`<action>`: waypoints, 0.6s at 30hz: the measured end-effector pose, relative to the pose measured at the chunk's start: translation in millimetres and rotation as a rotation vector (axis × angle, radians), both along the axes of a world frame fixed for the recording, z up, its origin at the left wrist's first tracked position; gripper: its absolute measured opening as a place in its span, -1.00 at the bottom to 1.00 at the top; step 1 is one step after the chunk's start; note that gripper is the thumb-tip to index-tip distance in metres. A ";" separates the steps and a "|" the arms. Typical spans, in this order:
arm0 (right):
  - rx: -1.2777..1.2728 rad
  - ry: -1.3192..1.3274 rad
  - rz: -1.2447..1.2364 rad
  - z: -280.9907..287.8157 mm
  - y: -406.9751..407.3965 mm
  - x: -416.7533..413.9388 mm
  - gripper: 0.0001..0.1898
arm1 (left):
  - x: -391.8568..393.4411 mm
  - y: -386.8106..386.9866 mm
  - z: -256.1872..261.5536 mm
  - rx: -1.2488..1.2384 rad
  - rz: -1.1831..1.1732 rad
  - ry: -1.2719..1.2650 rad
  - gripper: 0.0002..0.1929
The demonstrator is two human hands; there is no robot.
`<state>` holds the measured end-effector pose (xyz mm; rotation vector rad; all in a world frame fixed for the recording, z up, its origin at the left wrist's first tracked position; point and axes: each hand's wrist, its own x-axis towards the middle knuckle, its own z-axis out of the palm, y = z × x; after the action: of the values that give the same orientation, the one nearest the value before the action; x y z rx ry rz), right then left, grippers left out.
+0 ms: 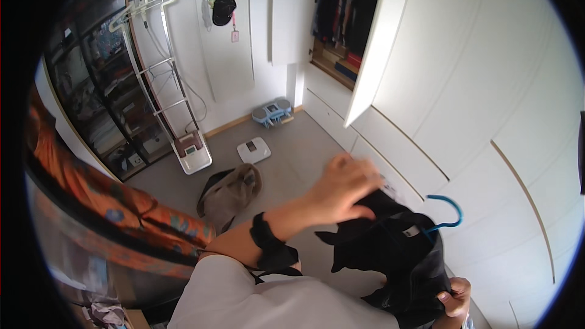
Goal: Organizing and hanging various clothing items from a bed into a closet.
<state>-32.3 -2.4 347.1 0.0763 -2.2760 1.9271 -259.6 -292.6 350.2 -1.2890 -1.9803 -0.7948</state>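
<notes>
A black garment [393, 242] with a collar and a small white label hangs in front of me on a blue hanger [452, 210], whose hook sticks out to the right. My right hand [457, 297] grips the garment's edge at the lower right, thumb on top. Over its left upper part is my left hand [349, 187], blurred, with curled fingers and the thumb held apart. Whether cloth is pinched in that hand is not plain. A black strap [274, 244] wraps my left forearm.
White wardrobe fronts [457, 77] line the right, one door [384, 45] standing open on hung clothes. On the floor are a brown garment [233, 192], a white scale [254, 150] and a blue stepper [272, 112]. A garment steamer stand [192, 155] and orange patterned fabric [123, 201] are leftward.
</notes>
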 end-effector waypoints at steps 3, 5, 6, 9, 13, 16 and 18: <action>-0.023 -0.034 0.065 4.0 -33.2 -71.7 -0.69 | -61.4 -11.5 -17.8 -0.030 -0.085 -0.081 -0.71; -0.095 -0.171 0.116 -6.3 -33.8 -116.7 -0.76 | -110.6 -24.8 -18.8 0.005 -0.071 -0.066 -0.72; -0.144 -0.312 0.530 -43.2 0.4 -142.6 -0.35 | -134.7 -31.5 -16.2 0.035 -0.068 -0.078 -0.74; -0.239 -0.157 0.672 -30.3 -31.2 -211.0 -0.41 | -207.0 -46.5 -1.5 0.034 -0.022 -0.066 -0.78; -0.468 -0.152 0.580 -22.6 -55.3 -299.2 -0.46 | -300.9 -55.0 8.6 0.117 0.072 -0.071 -0.82; -0.372 -0.108 0.614 -9.6 -71.8 -376.0 -0.43 | -372.6 -46.8 19.4 0.234 0.062 0.071 -0.82; -0.463 -0.010 0.410 9.3 -101.1 -425.3 -0.70 | -415.3 -51.8 24.8 0.168 0.127 0.014 -0.82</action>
<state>-457.6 -103.5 356.4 0.5083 -1.8629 2.6102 -674.9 -344.3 374.9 -1.0587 -1.9193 -0.8674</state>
